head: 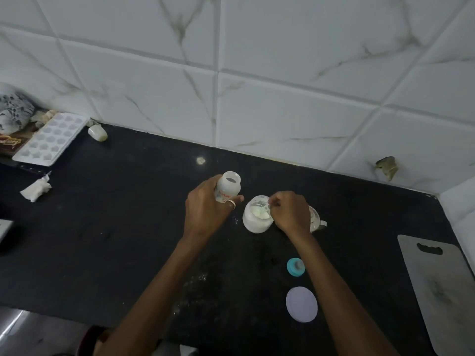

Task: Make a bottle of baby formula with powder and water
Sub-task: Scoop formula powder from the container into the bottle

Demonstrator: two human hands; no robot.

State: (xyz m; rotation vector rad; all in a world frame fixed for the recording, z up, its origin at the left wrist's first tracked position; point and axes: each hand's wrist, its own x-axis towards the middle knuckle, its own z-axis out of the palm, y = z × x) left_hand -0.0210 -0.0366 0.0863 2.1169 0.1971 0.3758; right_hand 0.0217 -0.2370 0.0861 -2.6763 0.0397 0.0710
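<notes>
Open baby bottle (pixel 227 186) upright on the black desk (pixel 128 214), our left hand (pixel 205 211) wrapped around it. Just right: powder jar (pixel 257 218), our right hand (pixel 291 210) pinching a scoop handle over it. Nearer us: teal nipple ring (pixel 295 266), lavender lid (pixel 301 304).

Red lettering marks the side of the baby bottle (pixel 227 189), too blurred to read; a brown packet (pixel 14 143) at far left bears equally illegible print.

Cup (pixel 316 219) (mostly) hidden behind right hand (pixel 291 211).
</notes>
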